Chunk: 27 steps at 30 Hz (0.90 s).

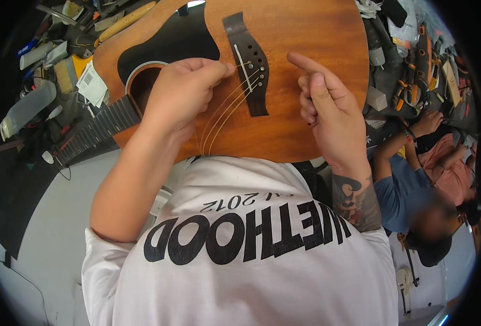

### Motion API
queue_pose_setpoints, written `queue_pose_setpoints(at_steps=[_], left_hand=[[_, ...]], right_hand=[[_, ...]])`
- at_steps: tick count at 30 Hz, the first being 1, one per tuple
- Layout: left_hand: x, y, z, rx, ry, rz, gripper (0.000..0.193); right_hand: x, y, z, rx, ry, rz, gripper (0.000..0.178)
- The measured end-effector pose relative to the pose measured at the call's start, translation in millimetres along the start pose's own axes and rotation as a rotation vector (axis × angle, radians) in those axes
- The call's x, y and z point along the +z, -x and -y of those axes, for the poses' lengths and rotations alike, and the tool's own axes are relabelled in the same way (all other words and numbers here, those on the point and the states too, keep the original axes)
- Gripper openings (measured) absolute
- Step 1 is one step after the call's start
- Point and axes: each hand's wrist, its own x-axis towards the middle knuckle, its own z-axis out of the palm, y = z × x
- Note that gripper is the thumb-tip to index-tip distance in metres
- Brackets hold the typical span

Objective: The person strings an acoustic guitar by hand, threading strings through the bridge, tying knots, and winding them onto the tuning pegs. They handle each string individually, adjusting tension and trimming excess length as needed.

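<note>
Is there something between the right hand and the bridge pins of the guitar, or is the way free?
Nothing visible blocks it. The right hand hovers over bare wood of the guitar, just beside the dark bridge. The left hand pinches at a bridge pin from the other side, where the loose strings run.

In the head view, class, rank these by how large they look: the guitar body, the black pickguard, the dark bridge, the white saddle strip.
1. guitar body
2. pickguard
3. bridge
4. saddle strip
</note>
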Motion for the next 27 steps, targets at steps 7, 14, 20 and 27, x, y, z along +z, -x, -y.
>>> queue_pose_setpoints(at_steps=[7,14,20,27], left_hand=[[8,-1,-1,-0.012,0.021,-0.035,0.019],[19,0,-2,-0.013,0.102,-0.056,0.014],[22,2,-1,-0.025,0.155,-0.064,0.013],[25,-1,7,0.001,0.19,-0.067,0.015]], right_hand=[[1,-5,-8,-0.018,0.281,-0.119,0.036],[4,-11,2,-0.126,0.401,0.024,0.025],[6,-21,-6,-0.199,0.466,-0.011,0.022],[8,-31,3,-0.245,0.737,0.01,0.023]])
